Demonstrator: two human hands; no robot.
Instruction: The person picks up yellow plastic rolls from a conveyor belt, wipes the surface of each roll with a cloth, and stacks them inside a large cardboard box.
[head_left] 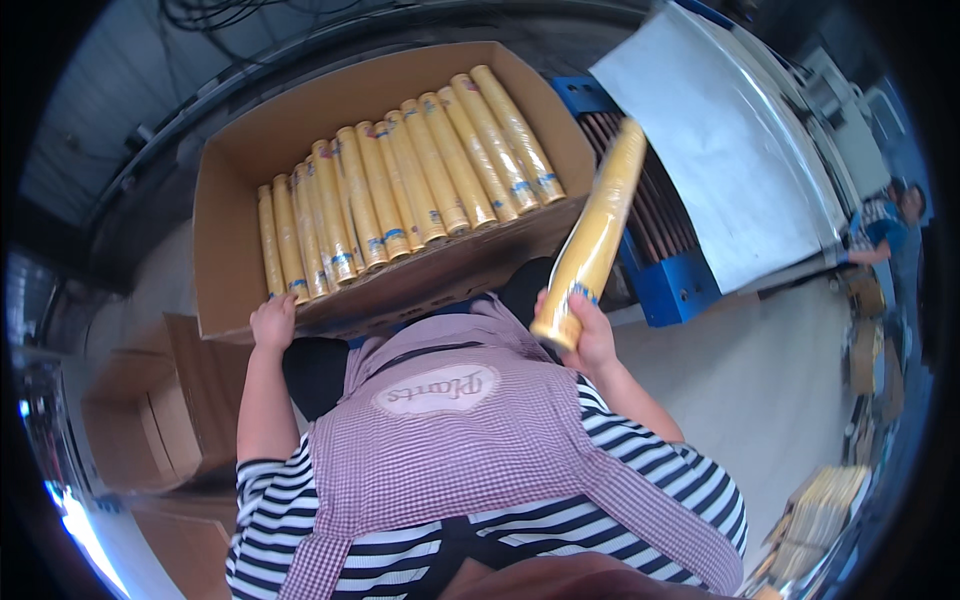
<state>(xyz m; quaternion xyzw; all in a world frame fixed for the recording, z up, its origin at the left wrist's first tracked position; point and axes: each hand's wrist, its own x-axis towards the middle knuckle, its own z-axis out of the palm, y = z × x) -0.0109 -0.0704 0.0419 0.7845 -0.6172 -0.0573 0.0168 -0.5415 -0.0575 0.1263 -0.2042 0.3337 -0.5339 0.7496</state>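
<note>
In my right hand (588,335) is a long yellow plastic-wrapped roll (598,220), gripped near its lower end and tilted up to the right, outside the box. A large open cardboard box (228,215) stands in front of me. Inside it, several similar yellow rolls (430,170) lean side by side in a row. My left hand (274,320) grips the near edge of the box at its left end, fingers curled over the rim beside the leftmost rolls.
Right of the box is a blue frame with dark rollers (660,195), beside a sloping sheet-metal cover (720,150). Open empty cartons (150,420) stand at my left. Far right, a person in blue (890,235) is near stacked cardboard (815,510).
</note>
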